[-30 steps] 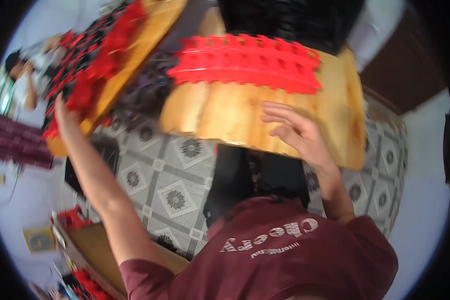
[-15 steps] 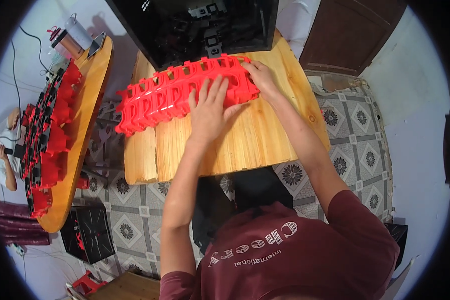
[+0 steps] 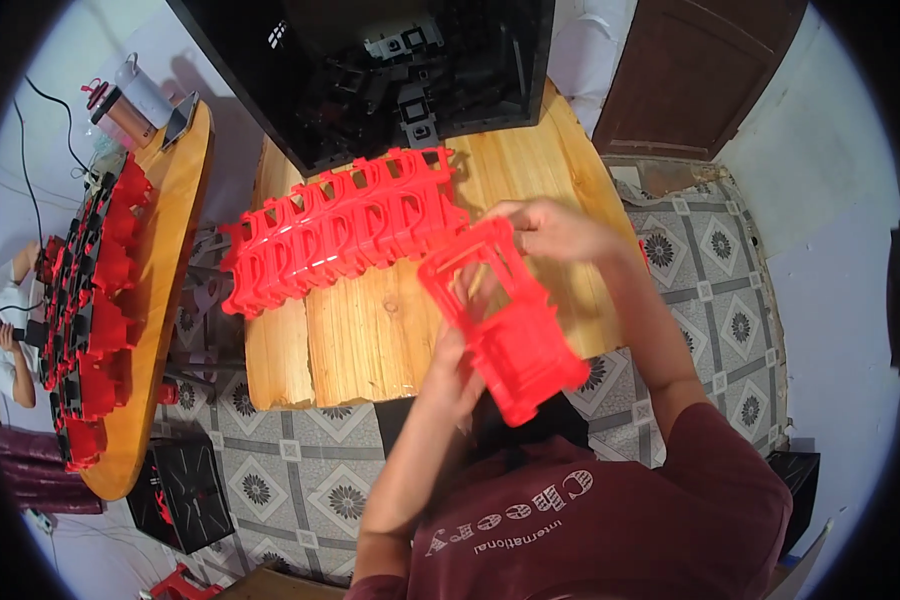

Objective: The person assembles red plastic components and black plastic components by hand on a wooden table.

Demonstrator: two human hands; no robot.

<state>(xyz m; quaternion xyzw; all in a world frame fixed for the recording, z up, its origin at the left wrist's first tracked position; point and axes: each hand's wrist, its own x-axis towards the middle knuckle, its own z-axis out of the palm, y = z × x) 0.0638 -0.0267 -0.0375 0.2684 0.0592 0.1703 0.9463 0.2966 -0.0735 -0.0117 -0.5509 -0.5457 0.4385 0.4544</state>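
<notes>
Over the near edge of the table, a single red plastic frame (image 3: 535, 345) with a rectangular opening is held tilted between my hands. My right hand (image 3: 552, 230) grips its far top end, fingers closed around the rim. My left hand (image 3: 457, 362) holds it from the left side, its fingers partly hidden behind the frame. To the left lies a nested row of similar red plastic frames (image 3: 340, 235) on the wooden table (image 3: 355, 340), apart from both hands.
A large black bin (image 3: 320, 160) with black plastic parts (image 3: 417, 115) stands at the table's far side. On the left, another table (image 3: 155, 380) carries red-and-black assemblies (image 3: 95, 310), bottles (image 3: 120, 110) and a phone (image 3: 178, 120). A person (image 3: 15, 350) is visible beyond it.
One red frame has come off the right end of the row and moved toward me in both hands. My left hand has left the row, which now sits slightly nearer.
</notes>
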